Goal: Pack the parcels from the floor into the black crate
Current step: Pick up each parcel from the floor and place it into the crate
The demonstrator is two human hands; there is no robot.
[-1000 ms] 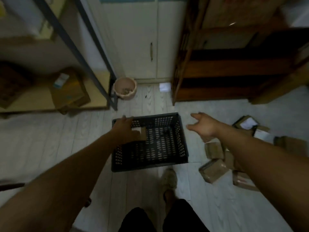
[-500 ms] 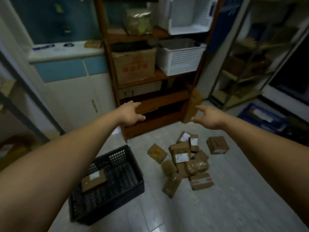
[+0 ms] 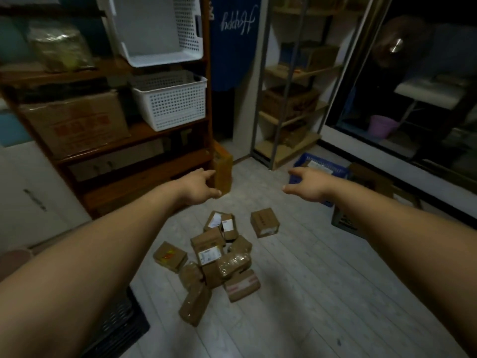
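While left hand (image 3: pixel 198 188) and right hand (image 3: pixel 309 186) hover released, brown parcels (image 3: pixel 233 263) (some labelled) cluster.

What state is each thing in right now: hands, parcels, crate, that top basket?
left hand: open, holding nothing
right hand: open, holding nothing
parcels: heaped on the floor, untouched
lone parcel: on the floor, apart from the heap
black crate: on the floor, mostly hidden, contents unseen
upper white basket: tipped forward, empty

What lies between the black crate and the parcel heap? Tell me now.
Only bare floor lies between the black crate and the parcel heap, as the head view shows.
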